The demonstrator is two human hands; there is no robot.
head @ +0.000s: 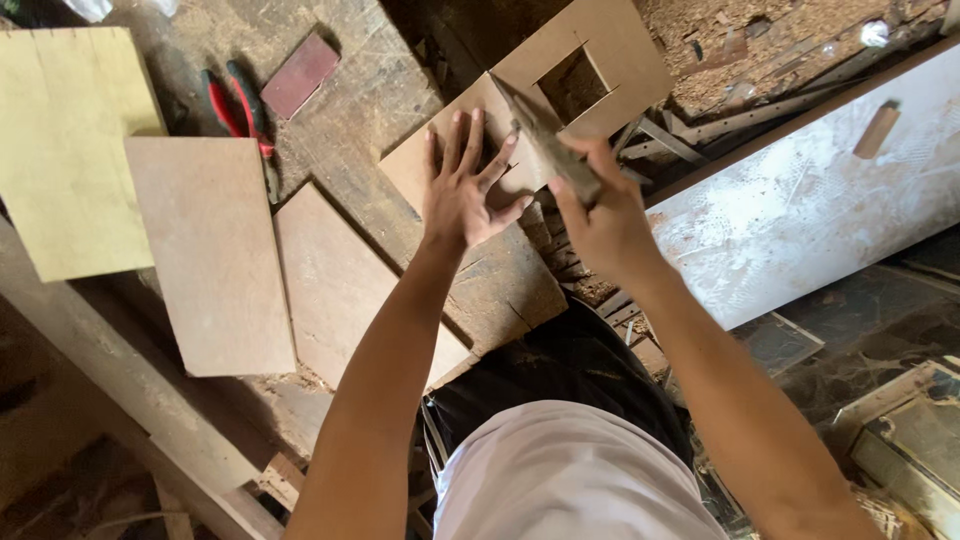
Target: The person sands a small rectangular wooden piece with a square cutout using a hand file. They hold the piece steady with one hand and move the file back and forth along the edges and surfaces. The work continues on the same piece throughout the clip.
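Left hand [463,185], fingers spread, flattens the board [520,115], square opening already cut; right hand [600,215] fingers grasp a file [550,150] at its edge.

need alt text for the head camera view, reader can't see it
Seen from above, a person's left hand presses flat on a brown board with a square cut-out on a worn wooden workbench, while the right hand grips a slim tool against the board. Further boards, red-handled pliers and sawdust lie to the left.
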